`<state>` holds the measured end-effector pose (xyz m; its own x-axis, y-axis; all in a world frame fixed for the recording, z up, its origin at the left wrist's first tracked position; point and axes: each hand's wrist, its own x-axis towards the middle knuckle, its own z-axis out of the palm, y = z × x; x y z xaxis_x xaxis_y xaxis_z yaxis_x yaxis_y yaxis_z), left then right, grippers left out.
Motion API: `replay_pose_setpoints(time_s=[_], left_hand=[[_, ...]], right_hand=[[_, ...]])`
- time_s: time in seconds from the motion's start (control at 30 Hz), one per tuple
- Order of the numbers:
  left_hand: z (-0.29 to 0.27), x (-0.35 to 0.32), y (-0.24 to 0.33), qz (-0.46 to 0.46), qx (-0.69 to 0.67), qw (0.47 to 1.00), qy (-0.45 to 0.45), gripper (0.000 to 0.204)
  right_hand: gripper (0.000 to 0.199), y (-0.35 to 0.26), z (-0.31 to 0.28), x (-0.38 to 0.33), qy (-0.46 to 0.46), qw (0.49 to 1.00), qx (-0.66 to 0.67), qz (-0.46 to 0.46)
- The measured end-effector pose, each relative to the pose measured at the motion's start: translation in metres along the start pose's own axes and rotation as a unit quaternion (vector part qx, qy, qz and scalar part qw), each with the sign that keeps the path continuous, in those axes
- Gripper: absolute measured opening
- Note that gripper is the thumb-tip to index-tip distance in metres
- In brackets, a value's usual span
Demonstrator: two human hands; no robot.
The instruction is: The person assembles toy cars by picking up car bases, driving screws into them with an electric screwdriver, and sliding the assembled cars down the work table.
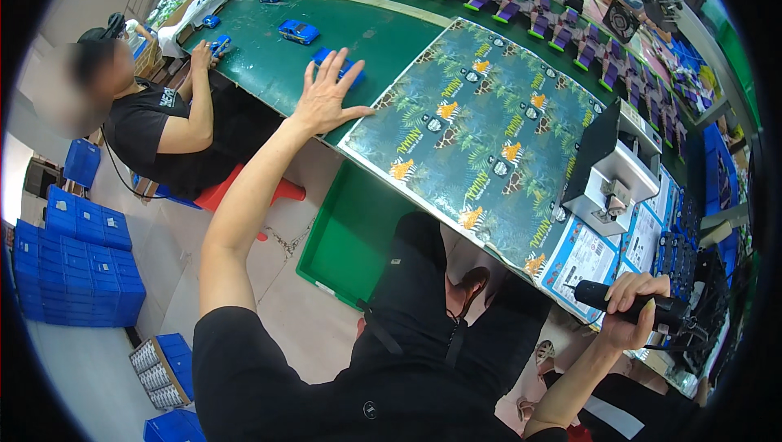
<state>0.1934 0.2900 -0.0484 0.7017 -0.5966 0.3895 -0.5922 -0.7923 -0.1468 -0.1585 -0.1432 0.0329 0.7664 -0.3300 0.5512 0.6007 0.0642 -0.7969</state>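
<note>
My left hand [322, 103] reaches out over the green worktop with its fingers spread. Just beyond and partly beneath the fingers is a blue toy car [353, 74]; whether they touch cannot be told. My right hand [632, 312] is wrapped around a black electric screwdriver [591, 294] at the lower right, its bit pointing left. Between the hands lies a patterned board [489, 128] with jungle and animal prints. A silver-grey boxy machine [607, 177] stands on the board's right end.
Another blue car [298, 31] sits farther along the green worktop [252, 55]. At left, a seated co-worker [175, 128] handles a blue car. Purple-and-green pieces [505, 10] line the belt behind. A green bin [342, 230] is beneath the bench; blue boxes [73, 259] are stacked left.
</note>
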Motion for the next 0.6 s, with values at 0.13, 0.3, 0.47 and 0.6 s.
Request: replay_pose_setpoints(time_s=[0.13, 0.3, 0.47, 0.6], left_hand=[[0.028, -0.001, -0.015, -0.112, -0.083, 0.990, 0.008, 0.085], [0.054, 0.009, -0.054, -0.147, -0.036, 0.987, 0.061, 0.074], [0.080, 0.016, -0.069, -0.234, -0.046, 0.969, 0.071, 0.071], [0.068, 0.006, -0.068, -0.207, -0.066, 0.964, 0.157, 0.054]], right_hand=[[0.027, 0.001, 0.005, 0.004, 0.000, 1.000, -0.013, 0.009], [0.028, 0.003, 0.016, 0.003, 0.002, 0.999, -0.030, 0.020], [0.029, -0.003, 0.008, -0.002, 0.022, 0.998, -0.043, 0.026], [0.029, -0.011, -0.004, -0.014, 0.051, 0.997, -0.061, 0.004]])
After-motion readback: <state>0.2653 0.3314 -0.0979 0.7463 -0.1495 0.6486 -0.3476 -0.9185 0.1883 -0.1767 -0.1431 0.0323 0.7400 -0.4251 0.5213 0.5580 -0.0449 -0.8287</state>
